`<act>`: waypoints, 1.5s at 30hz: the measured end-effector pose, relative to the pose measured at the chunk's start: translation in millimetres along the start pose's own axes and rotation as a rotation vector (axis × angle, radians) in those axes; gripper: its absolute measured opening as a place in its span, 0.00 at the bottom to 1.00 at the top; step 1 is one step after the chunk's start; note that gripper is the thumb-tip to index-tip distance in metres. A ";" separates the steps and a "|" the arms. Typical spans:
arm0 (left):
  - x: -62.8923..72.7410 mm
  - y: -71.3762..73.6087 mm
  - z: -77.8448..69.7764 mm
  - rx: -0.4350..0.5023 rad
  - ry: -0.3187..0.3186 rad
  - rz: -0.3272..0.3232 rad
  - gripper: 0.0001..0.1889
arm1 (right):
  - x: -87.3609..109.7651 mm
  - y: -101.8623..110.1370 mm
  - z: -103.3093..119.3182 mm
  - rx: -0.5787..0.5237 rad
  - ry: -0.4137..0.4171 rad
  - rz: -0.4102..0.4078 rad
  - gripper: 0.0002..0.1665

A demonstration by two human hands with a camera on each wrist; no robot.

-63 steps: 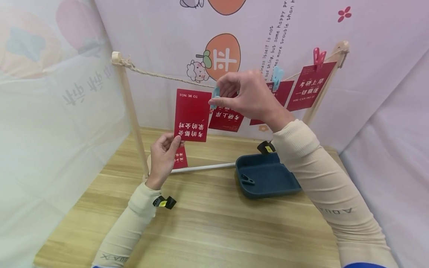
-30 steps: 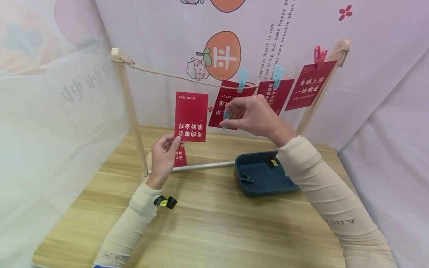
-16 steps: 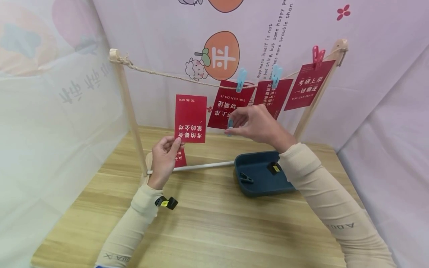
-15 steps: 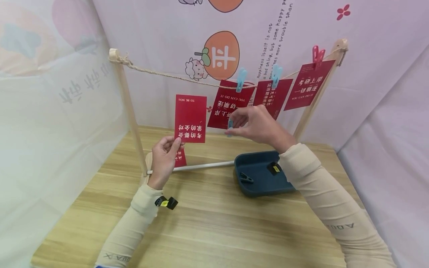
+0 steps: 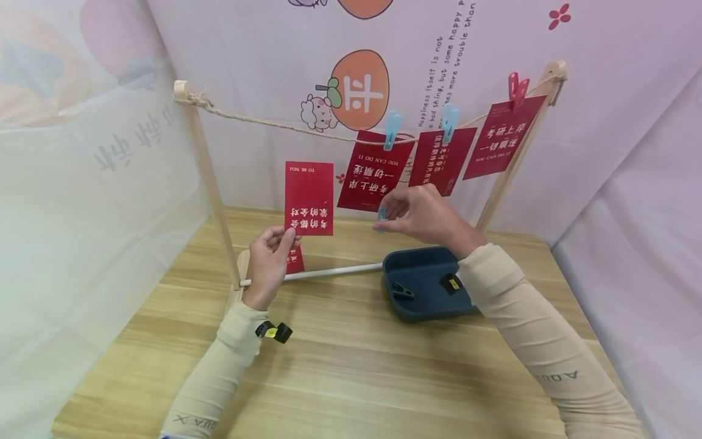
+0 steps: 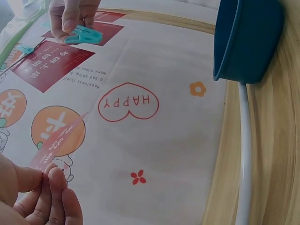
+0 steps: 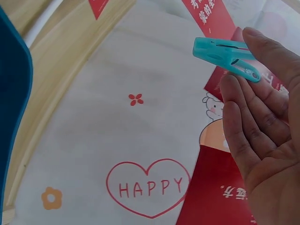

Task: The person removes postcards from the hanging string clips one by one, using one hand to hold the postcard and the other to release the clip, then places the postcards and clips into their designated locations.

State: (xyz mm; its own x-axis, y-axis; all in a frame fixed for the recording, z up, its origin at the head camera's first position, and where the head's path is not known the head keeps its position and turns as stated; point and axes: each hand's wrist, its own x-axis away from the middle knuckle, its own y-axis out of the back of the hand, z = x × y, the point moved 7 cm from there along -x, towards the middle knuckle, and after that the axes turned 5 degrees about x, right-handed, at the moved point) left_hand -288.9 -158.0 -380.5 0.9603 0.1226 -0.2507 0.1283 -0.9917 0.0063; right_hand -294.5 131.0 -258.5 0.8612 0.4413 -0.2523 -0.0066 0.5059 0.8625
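Note:
A red card (image 5: 309, 195) with white lettering stands upright in the left hand (image 5: 265, 265), pinched at its lower left corner between thumb and fingers. The right hand (image 5: 428, 213) pinches a light blue clothespin (image 7: 222, 51) between thumb and fingers, below the rope (image 5: 285, 127) and apart from the held card. On that rope hang a red card (image 5: 373, 177) and another red card (image 5: 445, 161), each under a blue clothespin. A third hanging card (image 5: 501, 140) is held by a pink clothespin (image 5: 517, 90) near the right post.
Wooden posts, left (image 5: 205, 183) and right (image 5: 507, 164), carry the rope. On the wooden table (image 5: 329, 353) lie a blue dustpan-like tray (image 5: 408, 317) holding a dark clothespin (image 5: 403, 291), a white rod (image 5: 340, 271), and a partly hidden red card (image 5: 294, 259) behind the left hand.
The right hand, with its clothespin, has come down and slightly right, away from the rope, uncovering the nearest hanging card. The held card's top edge has dropped a little; the left hand barely moved.

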 end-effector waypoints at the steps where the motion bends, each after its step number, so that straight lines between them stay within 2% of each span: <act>1: -0.4 -0.1 1.0 0.006 0.003 0.000 0.19 | 0.6 -1.1 -1.3 0.000 -0.003 0.005 0.21; 6: -2.4 -0.3 7.6 0.039 0.007 -0.009 0.17 | 4.0 -6.3 -6.8 0.003 0.003 0.024 0.22; 14: -1.3 0.9 16.6 0.032 0.021 -0.038 0.16 | 7.5 -12.4 -13.3 0.018 0.023 0.023 0.22; 19: -2.6 1.6 21.8 0.036 0.030 -0.051 0.16 | 7.8 -15.0 -19.6 0.013 0.000 0.040 0.24; 26: -5.5 -0.5 32.6 0.036 0.064 -0.030 0.17 | 11.9 -21.7 -29.3 0.032 -0.022 0.069 0.23; 36: -6.1 -2.1 36.9 0.009 0.087 -0.037 0.16 | 17.9 -29.7 -44.0 0.024 -0.035 0.084 0.23; 45: -7.6 -5.0 53.9 0.020 0.130 -0.051 0.16 | 29.2 -43.7 -55.8 0.036 -0.058 0.095 0.20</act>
State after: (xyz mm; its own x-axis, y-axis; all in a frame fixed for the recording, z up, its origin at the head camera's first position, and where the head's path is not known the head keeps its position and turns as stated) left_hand -310.2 -156.0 -430.8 0.9769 0.1753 -0.1225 0.1737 -0.9845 -0.0231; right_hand -297.5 163.2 -328.0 0.8855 0.4419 -0.1436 -0.0723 0.4363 0.8969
